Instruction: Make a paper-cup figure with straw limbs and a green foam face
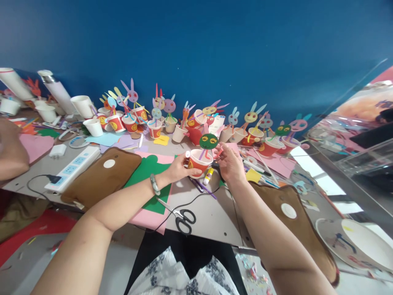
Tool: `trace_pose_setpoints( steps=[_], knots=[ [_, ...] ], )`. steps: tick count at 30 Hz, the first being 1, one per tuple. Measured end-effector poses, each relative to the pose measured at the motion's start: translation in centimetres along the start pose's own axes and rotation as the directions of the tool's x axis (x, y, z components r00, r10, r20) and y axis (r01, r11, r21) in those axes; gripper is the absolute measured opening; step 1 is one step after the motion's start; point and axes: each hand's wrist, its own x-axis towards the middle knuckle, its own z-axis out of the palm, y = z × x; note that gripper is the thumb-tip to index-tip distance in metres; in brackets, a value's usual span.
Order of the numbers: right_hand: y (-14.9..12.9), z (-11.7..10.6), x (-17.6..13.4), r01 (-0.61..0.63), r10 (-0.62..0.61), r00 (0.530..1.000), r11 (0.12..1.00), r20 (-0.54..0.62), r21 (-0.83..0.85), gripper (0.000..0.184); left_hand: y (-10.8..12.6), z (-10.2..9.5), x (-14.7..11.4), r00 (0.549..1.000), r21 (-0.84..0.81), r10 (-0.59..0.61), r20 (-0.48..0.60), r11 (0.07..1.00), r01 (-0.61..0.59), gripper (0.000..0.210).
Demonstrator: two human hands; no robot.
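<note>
My left hand (179, 168) is closed around a red-and-white paper cup (198, 167), held upright over the table. A green paper face (208, 141) with yellow eyes and pink ears rises from the cup's mouth on thin paper strips. On the cup's right side, my right hand (232, 163) has its fingers curled at a pinkish-red paper strip (218, 154), seemingly pinching it. A small white round thing (188, 154) shows by my left fingers; I cannot make out what it is. Just below the cup lies a yellow-and-white glue stick (208, 176).
Black-handled scissors (185, 220) lie near the front edge beside green paper (153, 184). Brown pads (104, 176) and a white power strip (73, 168) flank the work area. Several cups with paper rabbits (155, 128) line the blue wall. Another person's arm (12, 147) is at left.
</note>
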Motion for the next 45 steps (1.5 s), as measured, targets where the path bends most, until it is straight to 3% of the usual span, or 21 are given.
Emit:
trace_pose_setpoints(
  steps=[7,13,23,32,45],
  knots=[
    [0.0,-0.2,0.1,0.086,-0.086,0.996,0.995,0.015,-0.051,0.022,0.2,0.0,0.0,1.0,0.006,0.007,0.019,1.0,-0.007,0.066],
    [-0.2,-0.2,0.0,0.112,-0.108,0.993,0.991,0.055,-0.076,0.027,0.3,0.1,-0.1,0.999,0.008,-0.002,0.033,1.0,0.001,0.065],
    [0.1,-0.2,0.3,0.037,-0.037,0.999,0.999,-0.006,-0.029,0.028,-0.1,0.0,0.0,1.0,0.008,0.013,0.016,1.0,-0.013,0.068],
    [-0.1,-0.3,0.0,0.117,-0.115,0.993,0.989,0.028,-0.091,0.028,-0.2,-0.1,0.0,0.999,0.012,-0.004,0.034,1.0,0.004,0.066],
    [0.1,-0.2,-0.1,0.07,-0.071,0.997,0.996,-0.007,-0.06,0.028,-0.9,0.0,0.2,0.999,-0.029,0.03,-0.013,0.999,-0.031,0.068]
  ],
)
